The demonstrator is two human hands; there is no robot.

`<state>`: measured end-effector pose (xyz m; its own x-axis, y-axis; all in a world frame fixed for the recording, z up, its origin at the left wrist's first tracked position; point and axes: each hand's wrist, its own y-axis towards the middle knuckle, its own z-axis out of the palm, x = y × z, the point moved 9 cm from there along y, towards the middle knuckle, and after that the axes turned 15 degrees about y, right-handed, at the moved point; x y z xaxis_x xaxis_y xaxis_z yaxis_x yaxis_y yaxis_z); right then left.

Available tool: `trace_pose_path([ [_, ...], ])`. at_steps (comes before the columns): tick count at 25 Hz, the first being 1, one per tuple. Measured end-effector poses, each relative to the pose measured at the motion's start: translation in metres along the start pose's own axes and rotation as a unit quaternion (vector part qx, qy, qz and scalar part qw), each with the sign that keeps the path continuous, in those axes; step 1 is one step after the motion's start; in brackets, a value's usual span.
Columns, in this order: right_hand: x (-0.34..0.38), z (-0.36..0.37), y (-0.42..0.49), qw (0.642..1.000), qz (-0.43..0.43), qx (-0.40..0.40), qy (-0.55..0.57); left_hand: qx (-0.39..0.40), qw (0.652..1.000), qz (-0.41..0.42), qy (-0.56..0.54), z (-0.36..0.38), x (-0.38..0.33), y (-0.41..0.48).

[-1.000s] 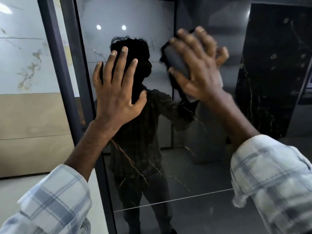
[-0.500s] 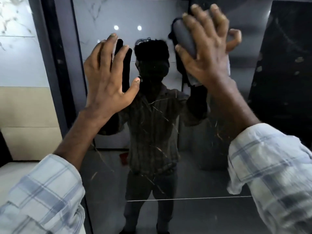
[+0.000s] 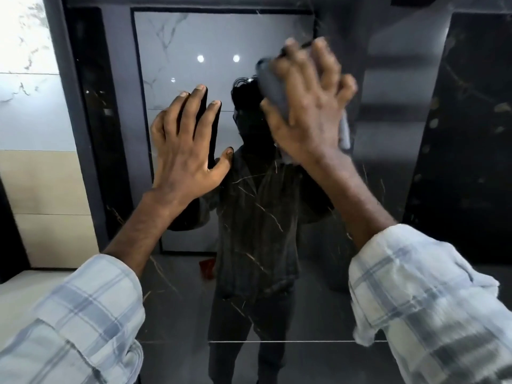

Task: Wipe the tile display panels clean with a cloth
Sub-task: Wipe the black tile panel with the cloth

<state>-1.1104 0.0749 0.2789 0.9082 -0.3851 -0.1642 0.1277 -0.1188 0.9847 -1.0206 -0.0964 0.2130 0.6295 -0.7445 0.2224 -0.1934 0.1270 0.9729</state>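
Head view, facing a glossy dark tile panel (image 3: 277, 273) with thin pale veins; it is filling the centre of the frame and mirroring the person. A horizontal joint line is crossing the panel low in the frame.

Left hand (image 3: 188, 145): lying flat against the panel at centre left, fingers straight and spread, thumb out to the right. This grip is holding nothing.

Right hand (image 3: 310, 112): sitting upper centre right, fingers curled over a grey cloth (image 3: 273, 87) and pressing it to the panel. Cloth is bunching out at the hand's left side and trailing below its right edge. Hand is motion-blurred.

Both forearms are showing rolled plaid sleeves (image 3: 83, 314) at the lower corners. Pale marble and beige tiles (image 3: 30, 120) are standing at the left edge.
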Motion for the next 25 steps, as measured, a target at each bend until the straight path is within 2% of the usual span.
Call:
trace_pose_path([
  [2,0.044,0.03,-0.03,0.983,-0.153,0.105,0.009,-0.012,1.0,0.005,-0.008,-0.001,-0.002,-0.001],
  [3,0.048,0.033,-0.038,0.969,-0.199,0.144,0.008,-0.012,1.0,0.006,-0.011,0.0,-0.002,-0.001],
  [4,0.035,0.028,-0.033,0.969,-0.201,0.147,0.008,-0.01,1.0,0.005,-0.013,0.0,-0.001,0.0],
  [5,0.013,0.017,-0.019,0.979,-0.165,0.118,0.008,-0.011,1.0,0.004,-0.014,0.0,0.001,0.001],
  [7,-0.042,-0.016,0.013,0.999,-0.012,0.037,0.006,-0.021,1.0,0.005,-0.022,-0.003,0.006,0.006],
  [8,-0.064,-0.03,0.018,0.998,0.068,-0.002,0.009,-0.026,0.999,0.008,-0.029,-0.005,0.008,0.009],
  [9,-0.072,-0.035,0.017,0.993,0.117,-0.028,0.012,-0.03,0.999,0.008,-0.034,-0.006,0.011,0.014],
  [10,-0.062,-0.033,0.014,0.991,0.125,-0.039,0.013,-0.036,0.999,0.004,-0.037,-0.008,0.015,0.021],
  [11,-0.041,-0.022,0.011,0.995,0.09,-0.027,0.013,-0.044,0.998,-0.002,-0.042,-0.01,0.018,0.03],
  [12,-0.014,-0.005,0.005,1.0,0.022,0.01,0.011,-0.052,0.997,-0.006,-0.051,-0.012,0.021,0.04],
  [14,0.028,0.025,-0.008,0.986,-0.13,0.1,0.006,-0.064,0.995,-0.001,-0.075,-0.016,0.023,0.061],
  [15,0.029,0.027,-0.005,0.978,-0.17,0.12,0.003,-0.07,0.994,0.005,-0.082,-0.017,0.023,0.07],
  [16,0.018,0.021,0.007,0.979,-0.169,0.111,0.004,-0.076,0.994,0.012,-0.082,-0.018,0.023,0.079],
  [17,-0.005,0.008,0.024,0.989,-0.123,0.078,0.007,-0.082,0.993,0.016,-0.079,-0.019,0.024,0.086],
  [18,-0.035,-0.012,0.045,0.999,-0.041,0.026,0.016,-0.086,0.993,0.018,-0.075,-0.018,0.026,0.094],
  [20,-0.08,-0.039,0.068,0.987,0.147,-0.06,0.039,-0.079,0.994,0.013,-0.068,-0.013,0.034,0.111],
  [21,-0.078,-0.036,0.072,0.98,0.183,-0.064,0.042,-0.074,0.995,0.009,-0.063,-0.01,0.037,0.117],
  [22,-0.057,-0.024,0.077,0.987,0.152,-0.044,0.034,-0.072,0.996,0.006,-0.053,-0.007,0.038,0.12],
  [23,-0.025,-0.005,0.077,0.997,0.07,-0.002,0.026,-0.074,0.997,0.007,-0.039,-0.005,0.037,0.12],
  [25,0.025,0.029,0.064,0.99,-0.106,0.092,0.016,-0.077,0.997,0.016,-0.022,-0.002,0.034,0.117],
])
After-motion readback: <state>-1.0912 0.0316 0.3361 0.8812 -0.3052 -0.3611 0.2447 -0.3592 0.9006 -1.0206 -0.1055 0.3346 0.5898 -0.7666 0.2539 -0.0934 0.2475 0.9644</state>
